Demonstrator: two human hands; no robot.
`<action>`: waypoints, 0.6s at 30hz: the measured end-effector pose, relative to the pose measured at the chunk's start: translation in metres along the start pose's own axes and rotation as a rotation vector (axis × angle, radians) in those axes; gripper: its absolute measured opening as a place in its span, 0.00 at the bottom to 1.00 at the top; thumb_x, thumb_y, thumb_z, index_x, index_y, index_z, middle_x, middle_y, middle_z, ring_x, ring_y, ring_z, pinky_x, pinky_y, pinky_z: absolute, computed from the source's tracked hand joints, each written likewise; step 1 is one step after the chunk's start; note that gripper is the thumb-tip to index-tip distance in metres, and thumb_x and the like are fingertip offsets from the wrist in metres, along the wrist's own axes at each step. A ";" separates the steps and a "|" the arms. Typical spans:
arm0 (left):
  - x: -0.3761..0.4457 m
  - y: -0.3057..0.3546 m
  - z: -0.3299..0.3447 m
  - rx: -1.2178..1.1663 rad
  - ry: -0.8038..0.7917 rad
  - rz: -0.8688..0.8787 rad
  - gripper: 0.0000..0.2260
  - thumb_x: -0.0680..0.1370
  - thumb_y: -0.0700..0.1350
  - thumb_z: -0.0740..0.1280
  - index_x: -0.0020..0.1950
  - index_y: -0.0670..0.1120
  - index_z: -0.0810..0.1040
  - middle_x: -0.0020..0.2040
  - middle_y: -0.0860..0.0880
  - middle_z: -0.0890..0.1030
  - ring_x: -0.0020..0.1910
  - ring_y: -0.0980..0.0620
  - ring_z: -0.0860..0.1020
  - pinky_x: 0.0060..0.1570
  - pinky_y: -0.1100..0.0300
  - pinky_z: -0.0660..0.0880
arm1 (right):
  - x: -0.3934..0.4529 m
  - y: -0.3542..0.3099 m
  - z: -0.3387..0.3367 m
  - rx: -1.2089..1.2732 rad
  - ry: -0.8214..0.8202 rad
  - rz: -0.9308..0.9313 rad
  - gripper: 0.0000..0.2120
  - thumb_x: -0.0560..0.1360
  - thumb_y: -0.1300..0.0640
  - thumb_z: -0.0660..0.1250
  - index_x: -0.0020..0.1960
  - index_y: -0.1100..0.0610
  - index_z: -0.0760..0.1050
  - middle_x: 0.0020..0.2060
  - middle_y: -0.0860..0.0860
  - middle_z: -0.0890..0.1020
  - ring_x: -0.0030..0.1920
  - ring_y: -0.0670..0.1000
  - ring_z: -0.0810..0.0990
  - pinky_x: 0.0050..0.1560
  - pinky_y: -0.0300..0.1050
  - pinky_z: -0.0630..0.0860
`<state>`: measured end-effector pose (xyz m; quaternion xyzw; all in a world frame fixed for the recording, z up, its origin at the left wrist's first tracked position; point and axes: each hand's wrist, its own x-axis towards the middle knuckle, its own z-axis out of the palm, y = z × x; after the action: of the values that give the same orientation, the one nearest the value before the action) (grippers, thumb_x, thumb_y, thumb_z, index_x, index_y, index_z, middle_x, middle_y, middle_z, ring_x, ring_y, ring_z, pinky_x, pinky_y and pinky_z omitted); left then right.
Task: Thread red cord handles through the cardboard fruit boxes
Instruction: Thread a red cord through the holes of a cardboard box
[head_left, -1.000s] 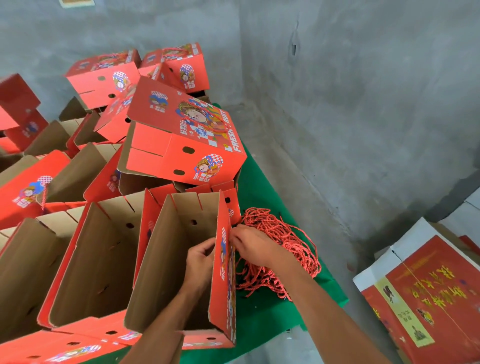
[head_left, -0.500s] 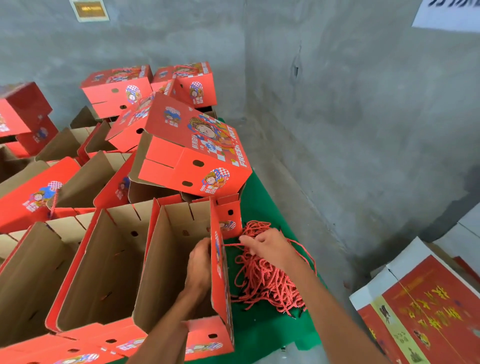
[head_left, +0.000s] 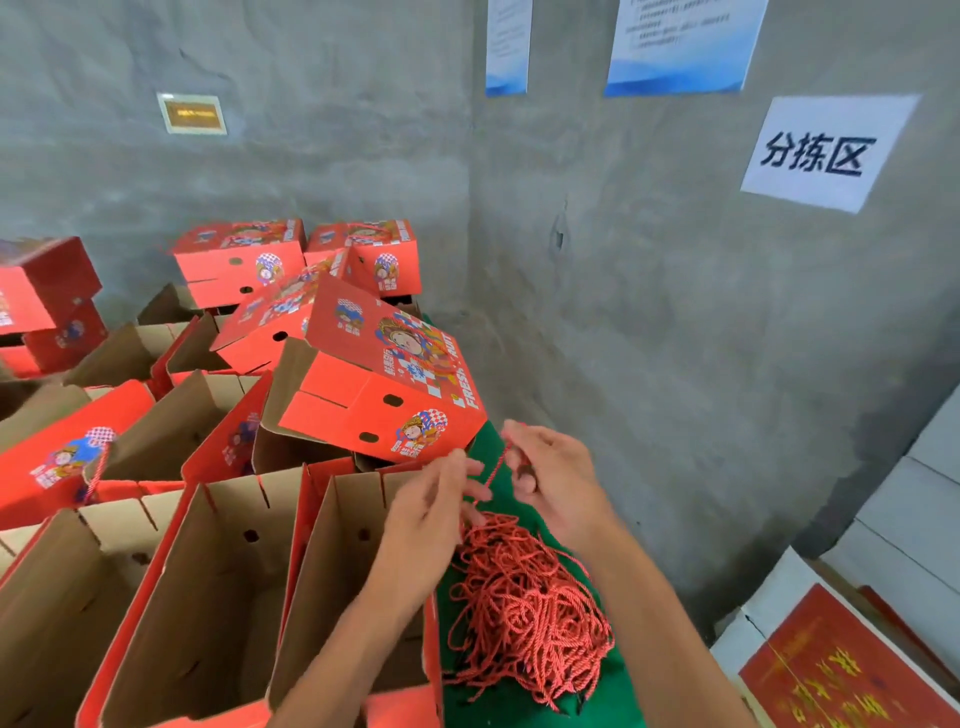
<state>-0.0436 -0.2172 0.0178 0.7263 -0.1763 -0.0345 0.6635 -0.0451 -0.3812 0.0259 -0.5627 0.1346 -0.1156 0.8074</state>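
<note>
Cord (head_left: 496, 464) hangs pinched in right hand (head_left: 553, 475) above the cord pile (head_left: 524, 608); left hand (head_left: 434, 512) fingers spread, touching it; advise finding the free end before feeding the open box (head_left: 353, 571) hole.

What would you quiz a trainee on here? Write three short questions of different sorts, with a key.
1. True or false: the pile of red cords lies on the green cloth.
2. Which hand holds a single cord? A left hand B right hand
3. Fill in: the open box nearest the cords is brown inside and ____ outside.

Key: 1 true; 2 B; 3 red.
</note>
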 end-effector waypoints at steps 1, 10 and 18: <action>-0.006 0.011 0.008 -0.073 -0.077 -0.033 0.16 0.83 0.55 0.61 0.52 0.46 0.82 0.41 0.45 0.85 0.33 0.50 0.82 0.29 0.62 0.74 | -0.003 0.001 0.006 -0.047 0.041 -0.059 0.12 0.80 0.56 0.71 0.39 0.56 0.77 0.28 0.52 0.75 0.22 0.47 0.66 0.21 0.38 0.61; -0.027 0.009 0.018 -0.096 0.041 0.059 0.05 0.80 0.41 0.70 0.47 0.49 0.85 0.38 0.47 0.85 0.34 0.48 0.84 0.36 0.59 0.81 | -0.020 0.018 0.014 -0.290 0.267 -0.312 0.13 0.80 0.52 0.71 0.39 0.57 0.78 0.28 0.50 0.80 0.26 0.48 0.75 0.28 0.43 0.73; -0.028 -0.007 0.017 0.289 -0.021 0.209 0.03 0.77 0.45 0.73 0.46 0.54 0.85 0.39 0.56 0.83 0.38 0.55 0.82 0.42 0.54 0.81 | -0.026 0.051 0.000 -0.339 0.293 -0.272 0.14 0.77 0.51 0.74 0.38 0.58 0.79 0.28 0.53 0.82 0.28 0.48 0.77 0.34 0.47 0.76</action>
<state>-0.0731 -0.2243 0.0043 0.7915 -0.2609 0.0526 0.5501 -0.0675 -0.3556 -0.0196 -0.6800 0.1908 -0.2793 0.6505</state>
